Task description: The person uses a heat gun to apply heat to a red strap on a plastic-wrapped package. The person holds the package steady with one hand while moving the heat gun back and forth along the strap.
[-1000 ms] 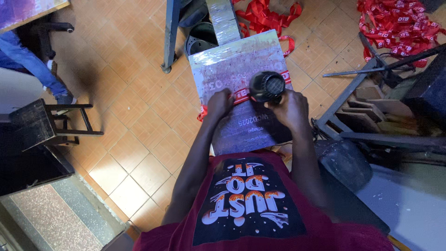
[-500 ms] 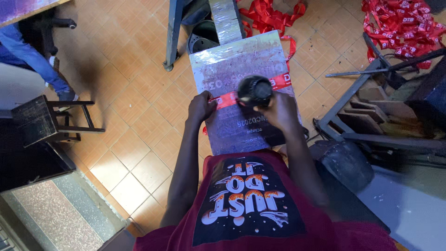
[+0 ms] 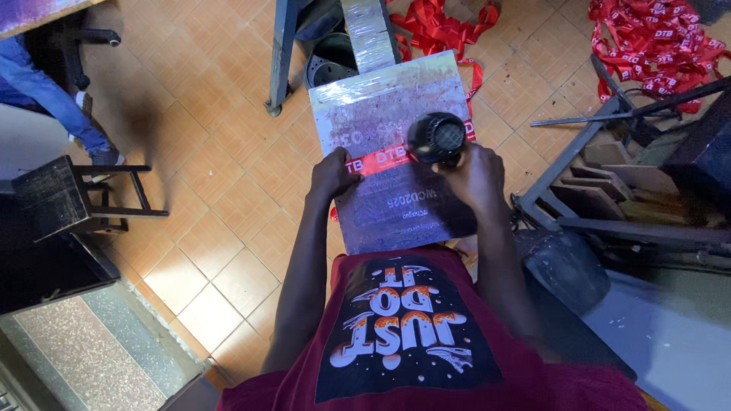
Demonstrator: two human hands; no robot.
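A red ribbon [image 3: 381,161] lies across a foil-wrapped board [image 3: 396,144], pinned at its near end by the left hand [image 3: 333,173], fingers curled over the board's edge. The right hand [image 3: 476,176] is closed around a black round-headed tool [image 3: 437,138] above the ribbon. If the pinning hand eases, the ribbon could slide or skew under the tool. Around the board: tan floor tiles [image 3: 205,114], more red ribbons [image 3: 655,46], a dark stool [image 3: 68,194].
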